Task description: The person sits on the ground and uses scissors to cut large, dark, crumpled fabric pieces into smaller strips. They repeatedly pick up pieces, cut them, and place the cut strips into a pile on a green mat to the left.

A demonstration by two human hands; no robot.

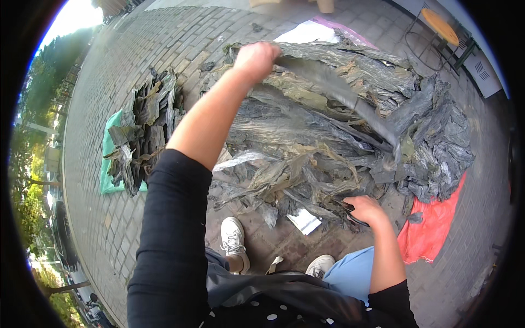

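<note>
A large heap of dried kelp (284, 128), grey-green and wrinkled, spreads across the brick pavement in front of me. At the heap's far left edge, my left hand (258, 59) is closed on the end of a long dark kelp strip (333, 87). That strip stretches away to the right, blurred along part of its length, over the other sheets. Low by the near edge of the pile is my right hand (365, 210), its fingers curled around something dark. Whether that is a tool handle or a piece of kelp I cannot tell.
A smaller kelp pile (145, 126) lies at the left on a green sack (109, 169). Crumpled kelp (437, 142) at the right rests partly on a red sack (432, 224). My shoes (233, 240) stand close to the heap. Beyond it is an orange-topped stool (439, 26).
</note>
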